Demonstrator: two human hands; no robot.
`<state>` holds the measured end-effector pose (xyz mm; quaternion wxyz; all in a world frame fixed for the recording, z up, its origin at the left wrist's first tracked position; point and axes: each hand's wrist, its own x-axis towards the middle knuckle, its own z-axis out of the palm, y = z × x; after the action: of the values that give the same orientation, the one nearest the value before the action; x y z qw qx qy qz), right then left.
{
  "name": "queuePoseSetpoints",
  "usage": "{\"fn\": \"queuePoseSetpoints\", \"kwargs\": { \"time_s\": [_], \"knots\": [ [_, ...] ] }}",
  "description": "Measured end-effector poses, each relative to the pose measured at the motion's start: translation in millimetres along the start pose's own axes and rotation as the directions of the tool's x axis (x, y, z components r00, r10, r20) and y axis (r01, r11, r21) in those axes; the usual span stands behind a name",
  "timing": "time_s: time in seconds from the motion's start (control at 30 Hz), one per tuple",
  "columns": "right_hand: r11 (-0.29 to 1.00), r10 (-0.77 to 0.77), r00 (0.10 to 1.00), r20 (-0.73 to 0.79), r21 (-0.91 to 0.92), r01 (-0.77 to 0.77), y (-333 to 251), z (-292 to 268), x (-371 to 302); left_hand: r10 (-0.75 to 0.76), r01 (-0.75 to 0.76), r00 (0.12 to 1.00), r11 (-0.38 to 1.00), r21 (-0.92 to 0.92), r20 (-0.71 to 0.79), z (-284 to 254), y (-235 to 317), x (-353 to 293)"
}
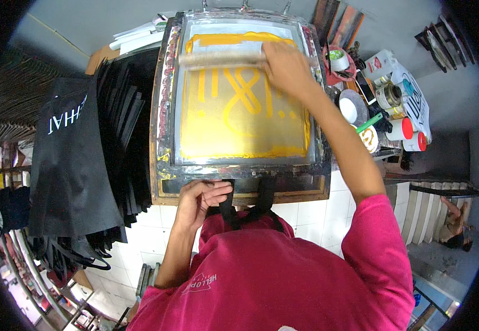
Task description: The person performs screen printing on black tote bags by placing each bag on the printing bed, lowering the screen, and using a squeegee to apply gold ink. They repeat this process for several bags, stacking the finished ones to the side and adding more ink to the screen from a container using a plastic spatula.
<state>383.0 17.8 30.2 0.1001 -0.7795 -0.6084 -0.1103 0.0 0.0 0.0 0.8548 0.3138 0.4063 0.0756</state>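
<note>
My right hand (pixel 289 69) is closed on a squeegee (pixel 223 59), blurred by motion, near the far end of a printing screen (pixel 239 169). Yellow ink (pixel 217 149) covers the mesh, thicker along its edges, and looping lettering shows through. At the screen's near edge my left hand (pixel 203 197) has loosely bent fingers, palm partly showing. Its fingertips are beside a black strap (pixel 226 207), and whether they touch it is unclear. A second strap (pixel 265 196) hangs to the right. Both straps come from under the screen, where the piece they belong to is hidden.
Black bags (pixel 71 165) hang in a thick row on the left. On the right stand red-lidded tubs (pixel 400 129), an ink pot (pixel 368 138) with a green-handled tool (pixel 369 123), tins (pixel 388 95) and a phone (pixel 365 88). Another person (pixel 455 223) is farther off at right.
</note>
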Motion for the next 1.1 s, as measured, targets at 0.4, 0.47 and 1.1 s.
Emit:
{"fn": "queuePoseSetpoints", "kwargs": {
  "time_s": [0.4,0.47,1.1],
  "knots": [
    [0.992,-0.010,0.994,0.109,0.126,-0.003,71.7,-14.7,94.9,-0.155,0.163,0.967,0.986,-0.026,0.204,-12.8,34.6,0.4],
    [0.992,0.113,0.988,0.106,0.040,-0.118,71.2,-13.3,88.5,0.096,-0.125,0.986,0.967,0.223,0.137,0.1,62.0,6.8],
    [0.980,0.112,0.983,-0.146,-0.147,-0.133,8.5,5.0,-6.9,0.728,-0.369,0.549,-0.230,0.900,0.411,46.9,203.6,152.7]
  ]
}}
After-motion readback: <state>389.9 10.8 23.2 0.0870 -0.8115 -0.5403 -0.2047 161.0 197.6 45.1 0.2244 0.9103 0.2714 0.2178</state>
